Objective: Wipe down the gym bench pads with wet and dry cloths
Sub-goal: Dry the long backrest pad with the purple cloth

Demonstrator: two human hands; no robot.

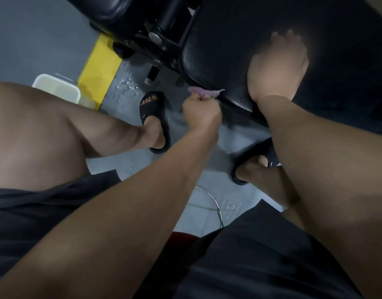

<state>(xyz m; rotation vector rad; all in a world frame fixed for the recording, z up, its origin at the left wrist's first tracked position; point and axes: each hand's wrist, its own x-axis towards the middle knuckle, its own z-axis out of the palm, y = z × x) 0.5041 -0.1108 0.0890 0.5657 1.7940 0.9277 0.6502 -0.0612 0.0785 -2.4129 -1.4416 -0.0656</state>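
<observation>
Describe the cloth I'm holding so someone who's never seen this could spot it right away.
Start at the big black bench pad filling the upper right. At its near edge, the left hand grips a small crumpled cloth, while the right hand rests flat on the pad. It is the only pale purple thing among black padding and grey floor.

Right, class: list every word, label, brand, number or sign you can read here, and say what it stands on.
No readable text anywhere.
Pale marks on the black sandals: too small to read.
The bench pad, the purple cloth in the left hand, the white tub and the yellow floor stripe show no lettering.
</observation>
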